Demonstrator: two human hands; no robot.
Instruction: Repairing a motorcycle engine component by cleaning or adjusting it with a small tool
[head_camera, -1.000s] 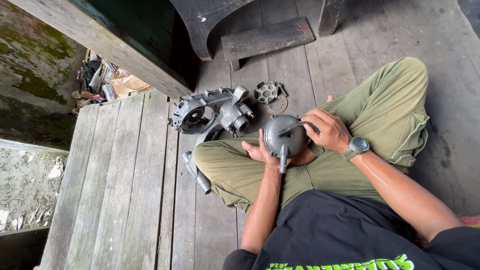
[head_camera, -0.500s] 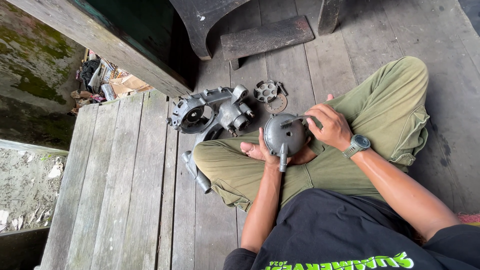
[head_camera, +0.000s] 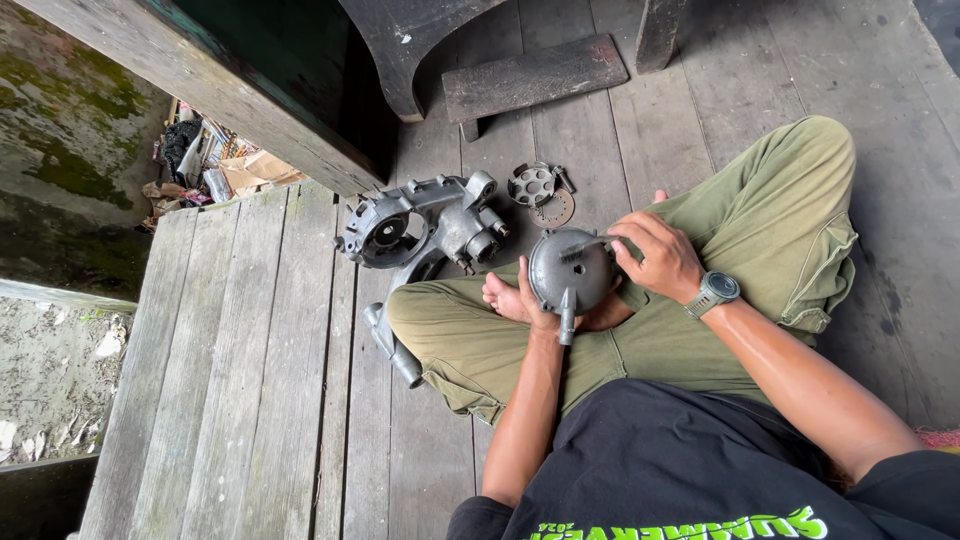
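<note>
A person sat cross-legged on a weathered plank floor (head_camera: 250, 380), cradling a round grey metal cover (head_camera: 568, 270) above the lap. The left hand (head_camera: 528, 300) gripped it from beneath, fingers wrapped around its lower edge, its short stem pointing down toward the body. The right hand (head_camera: 655, 255), a watch (head_camera: 714, 291) on its wrist, held a thin tool (head_camera: 585, 247) against the cover's upper face, fingers pinched together on it. Just beyond the knees lay a grey engine casing (head_camera: 425, 225) and, near it, a small round perforated part (head_camera: 533, 184) on a flat disc. A dark wooden block (head_camera: 535, 78) lay farther off.
</note>
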